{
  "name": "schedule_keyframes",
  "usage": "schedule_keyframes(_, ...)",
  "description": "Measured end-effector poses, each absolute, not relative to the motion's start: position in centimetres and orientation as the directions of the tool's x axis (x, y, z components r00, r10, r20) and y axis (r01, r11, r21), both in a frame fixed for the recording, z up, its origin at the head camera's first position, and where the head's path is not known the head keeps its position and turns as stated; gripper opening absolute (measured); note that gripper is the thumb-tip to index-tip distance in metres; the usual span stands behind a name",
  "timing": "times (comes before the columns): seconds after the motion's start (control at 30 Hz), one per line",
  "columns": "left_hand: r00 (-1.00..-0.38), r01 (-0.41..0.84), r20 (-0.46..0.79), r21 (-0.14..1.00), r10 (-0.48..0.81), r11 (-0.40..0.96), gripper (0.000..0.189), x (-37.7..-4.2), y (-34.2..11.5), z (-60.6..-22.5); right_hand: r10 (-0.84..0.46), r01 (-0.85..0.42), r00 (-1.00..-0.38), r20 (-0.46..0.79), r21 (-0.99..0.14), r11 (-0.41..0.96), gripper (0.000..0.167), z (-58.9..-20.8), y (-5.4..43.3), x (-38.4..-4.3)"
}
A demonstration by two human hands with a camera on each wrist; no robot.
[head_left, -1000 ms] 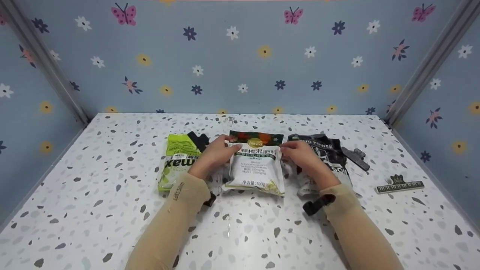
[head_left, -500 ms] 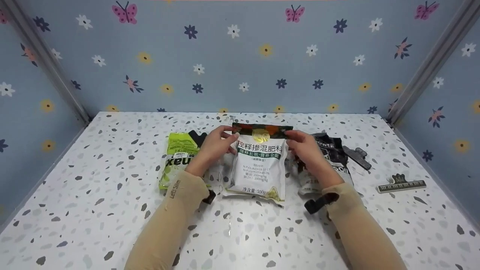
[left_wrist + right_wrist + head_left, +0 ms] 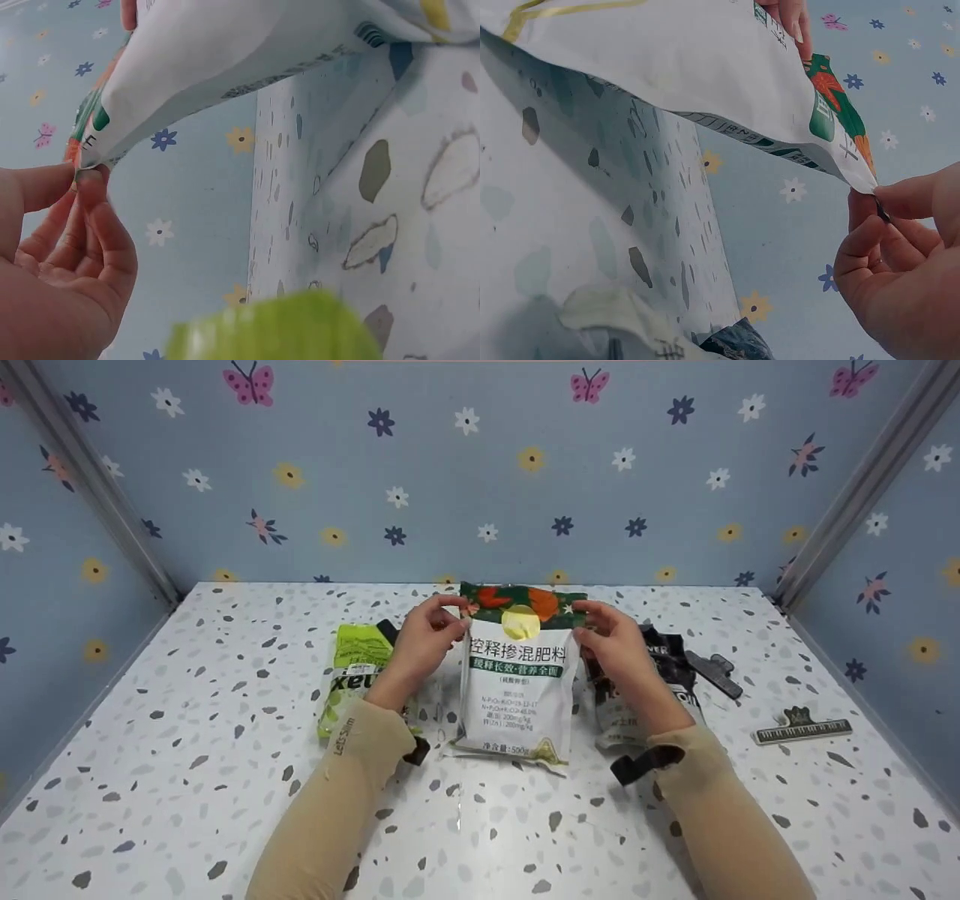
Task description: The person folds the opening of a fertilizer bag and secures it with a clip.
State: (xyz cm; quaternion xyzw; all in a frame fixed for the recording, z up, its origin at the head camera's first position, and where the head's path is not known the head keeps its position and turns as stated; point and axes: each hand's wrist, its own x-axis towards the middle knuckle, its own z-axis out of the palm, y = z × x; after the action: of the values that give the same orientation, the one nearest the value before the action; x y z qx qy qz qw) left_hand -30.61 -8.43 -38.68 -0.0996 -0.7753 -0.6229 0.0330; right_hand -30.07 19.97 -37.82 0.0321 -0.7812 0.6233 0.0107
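Note:
A white fertilizer bag (image 3: 516,697) with a dark green and orange top band and a gold round seal leans up in the middle of the table, its printed front toward me. My left hand (image 3: 426,639) pinches its upper left edge between thumb and fingers. At the upper right edge, my right hand (image 3: 619,649) holds it the same way. In the left wrist view the left hand (image 3: 75,262) grips the bag's corner. The right wrist view shows the right hand (image 3: 904,262) pinching the opposite corner, with the bag's underside raised off the speckled table.
Left of the fertilizer bag lies a lime-green bag (image 3: 352,660) with a black clip (image 3: 387,631) at its top. A black soil bag (image 3: 679,679) lies on the right, beside a dark grey clip (image 3: 716,675). Farther right is a piano-keyboard clip (image 3: 801,730). A patterned wall (image 3: 480,472) stands behind.
Both hands have moved up, raising the top of the fertilizer bag from lying nearly flat to a steeper tilt. The bag's lower edge stays near the same place.

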Motion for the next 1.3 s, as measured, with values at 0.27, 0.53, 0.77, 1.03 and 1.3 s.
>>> schedule_keyframes(0.27,-0.968,0.242,0.226,0.957,0.112,0.159,0.026,-30.5,-8.8,-38.3,-0.044,-0.115,-0.993,0.107,-0.957,0.266,0.048,-36.6,20.0,-29.5)
schedule_keyframes(0.53,-0.931,0.346,0.327,0.932,0.162,0.108,0.028,-30.3,-9.3,-37.5,-0.058,-0.201,-0.979,0.193,-0.955,0.220,0.048,-35.7,20.3,-29.2)
schedule_keyframes(0.77,-0.917,0.374,0.351,0.922,0.191,0.103,0.029,-30.5,-9.6,-37.6,-0.025,-0.230,-0.973,0.231,-0.945,0.233,0.043,-34.7,21.0,-28.6)
schedule_keyframes(1.03,-0.912,0.386,0.360,0.916,0.199,0.112,0.030,-30.4,-9.9,-37.3,-0.033,-0.243,-0.969,0.245,-0.918,0.313,0.040,-34.6,21.1,-28.5)
schedule_keyframes(1.3,-0.906,0.395,0.369,0.913,0.205,0.103,0.033,-30.2,-10.2,-37.3,-0.010,-0.220,-0.975,0.221,-0.963,0.154,0.049,-35.4,20.4,-28.7)
